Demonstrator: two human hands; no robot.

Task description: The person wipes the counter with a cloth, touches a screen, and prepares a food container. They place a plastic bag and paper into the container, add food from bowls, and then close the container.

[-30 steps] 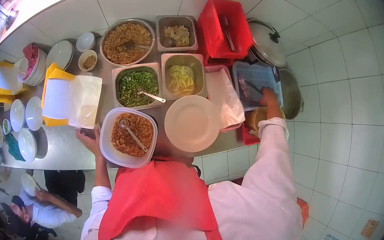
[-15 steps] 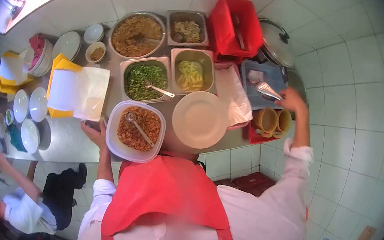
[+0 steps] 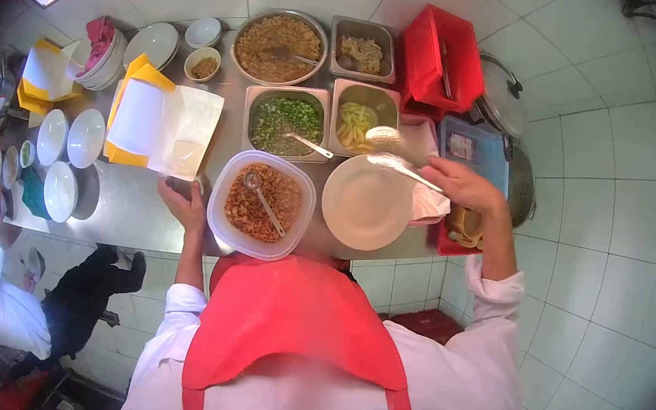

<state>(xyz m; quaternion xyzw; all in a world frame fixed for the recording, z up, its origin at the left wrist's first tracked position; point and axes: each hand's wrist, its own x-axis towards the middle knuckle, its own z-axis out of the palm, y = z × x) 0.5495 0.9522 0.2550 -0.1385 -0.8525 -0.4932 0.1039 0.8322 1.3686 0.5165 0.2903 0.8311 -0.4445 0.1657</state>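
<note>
My right hand (image 3: 469, 186) is closed around metal tongs (image 3: 402, 168). Their two arms are spread, over the right part of a round pale plate (image 3: 365, 206) and beside the pan of pale green slices (image 3: 356, 121). Nothing can be made out between their blurred tips. At the near edge of a paper-lined yellow box (image 3: 138, 115), the fingers of my left hand (image 3: 184, 203) pinch its right-hand flap. Between that hand and the plate sits a white tub of reddish-brown crumbly food (image 3: 230, 212), with a measuring spoon (image 3: 261, 200) in it.
Behind stand a pan of chopped greens (image 3: 273, 118), a round brown-food pan (image 3: 279, 47) and a red bin (image 3: 446, 54). A blue container (image 3: 486, 156) lies right. White bowls (image 3: 52, 137) stand left, where another person in a white sleeve (image 3: 1, 293) works.
My right hand has carried the tongs left from the blue container towards the plate, and their arms have parted. The view has shifted. The other person has moved.
</note>
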